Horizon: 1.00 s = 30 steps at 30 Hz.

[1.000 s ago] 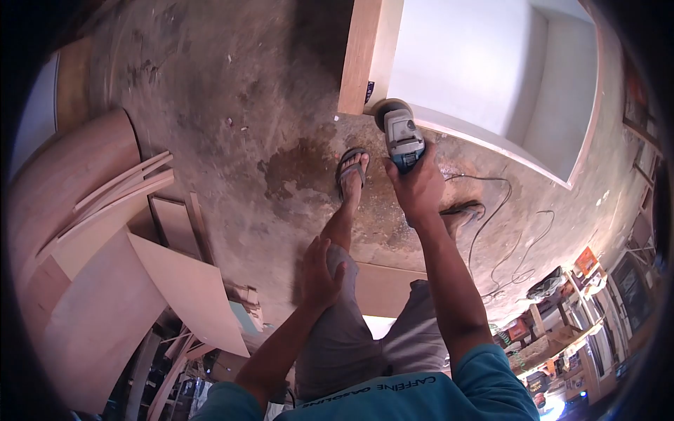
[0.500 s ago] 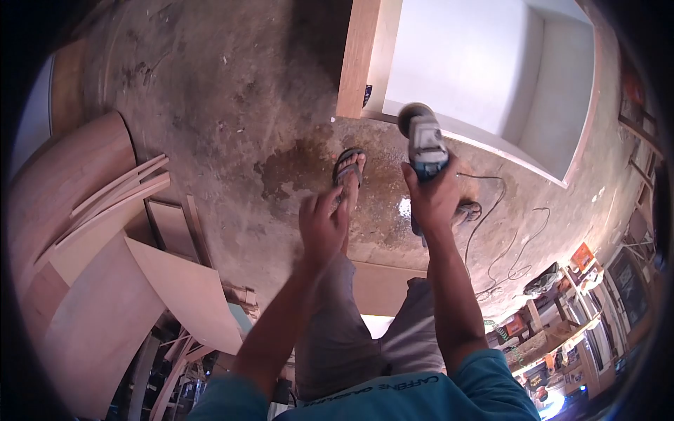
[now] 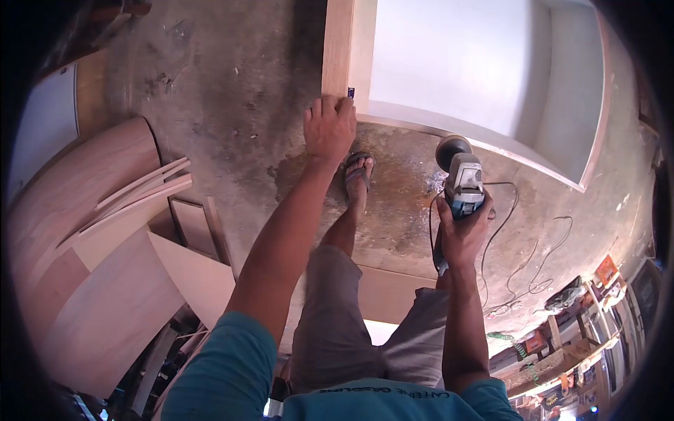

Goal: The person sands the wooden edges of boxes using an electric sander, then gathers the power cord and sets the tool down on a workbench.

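Observation:
My right hand [image 3: 465, 231] is wrapped around the body of an angle grinder [image 3: 466, 184], whose round disc [image 3: 453, 150] points away from me. The disc is near the front edge of a wooden cabinet [image 3: 340, 56] with a white interior, and I cannot tell whether they touch. At the cabinet's near left corner, my left hand [image 3: 330, 130] has its fingers curled over the wooden edge. Just beside those fingers, a small dark blue piece [image 3: 351, 92] shows on the frame.
The grinder's cord [image 3: 516, 203] loops across the concrete floor on the right. Plywood sheets [image 3: 112, 316] and thin wooden strips [image 3: 140, 189] lean at the left. A board [image 3: 393, 295] lies between my legs. Shelves [image 3: 583, 351] with clutter stand at lower right.
My left hand has reached forward from above my leg and taken hold of the cabinet corner. My right hand has drawn the grinder back and to the right.

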Motion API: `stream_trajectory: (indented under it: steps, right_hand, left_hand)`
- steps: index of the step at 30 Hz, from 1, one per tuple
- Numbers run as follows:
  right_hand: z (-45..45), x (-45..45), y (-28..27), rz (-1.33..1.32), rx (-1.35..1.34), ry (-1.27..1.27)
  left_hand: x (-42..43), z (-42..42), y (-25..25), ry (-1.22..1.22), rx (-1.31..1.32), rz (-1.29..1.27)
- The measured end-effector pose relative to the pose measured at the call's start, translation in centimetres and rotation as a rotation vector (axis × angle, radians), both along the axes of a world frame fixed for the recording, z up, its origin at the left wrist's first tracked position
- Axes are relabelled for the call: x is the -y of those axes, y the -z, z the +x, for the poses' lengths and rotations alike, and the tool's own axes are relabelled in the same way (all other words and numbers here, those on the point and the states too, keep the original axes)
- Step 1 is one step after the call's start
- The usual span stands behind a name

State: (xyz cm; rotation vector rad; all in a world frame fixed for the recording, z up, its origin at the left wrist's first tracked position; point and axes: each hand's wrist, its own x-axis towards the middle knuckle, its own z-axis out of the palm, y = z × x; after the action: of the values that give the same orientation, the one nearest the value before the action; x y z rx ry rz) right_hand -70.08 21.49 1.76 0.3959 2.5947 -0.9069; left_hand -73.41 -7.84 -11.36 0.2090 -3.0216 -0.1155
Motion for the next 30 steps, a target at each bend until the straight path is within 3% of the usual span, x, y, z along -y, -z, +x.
stream_trajectory:
  steps: [11, 20, 30]
  right_hand:
    - [-0.5, -4.5, -2.1, -0.177, -0.015, 0.037]
    - [-0.5, -7.9, -2.4, -0.185, -0.057, 0.058]
    - [-0.3, -8.5, -2.2, -0.216, 0.013, 0.096]
  left_hand:
    - [1.1, -1.2, 0.8, 0.202, 0.064, -0.157]
    - [-0.3, -2.4, 0.2, 0.177, 0.293, -0.391]
    - [0.3, -0.8, 2.1, 0.104, 0.168, -0.194]
